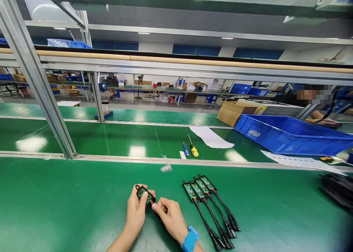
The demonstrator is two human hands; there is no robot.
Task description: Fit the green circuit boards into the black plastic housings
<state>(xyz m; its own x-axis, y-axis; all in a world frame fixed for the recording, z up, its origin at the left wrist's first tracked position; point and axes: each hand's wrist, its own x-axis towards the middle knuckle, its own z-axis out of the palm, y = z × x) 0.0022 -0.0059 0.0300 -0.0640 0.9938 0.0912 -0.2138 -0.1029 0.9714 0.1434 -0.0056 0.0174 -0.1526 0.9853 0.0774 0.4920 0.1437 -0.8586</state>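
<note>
My left hand [137,210] is closed around a small black housing with a green circuit board [145,195] in it, held just above the green bench. My right hand [170,215], wearing a blue wristband [189,238], pinches the near end of that same board unit with its fingertips. Right of my hands lie several similar open black units with green boards [199,187], side by side, their black cables and plugs [224,228] trailing toward me.
A yellow-handled screwdriver [193,148] and a blue cutter [186,149] lie on the middle belt beside white paper [211,137]. A blue bin [289,136] and cardboard boxes [233,112] sit far right, where another person works. An aluminium post [38,85] stands left. Black parts [338,189] lie at right.
</note>
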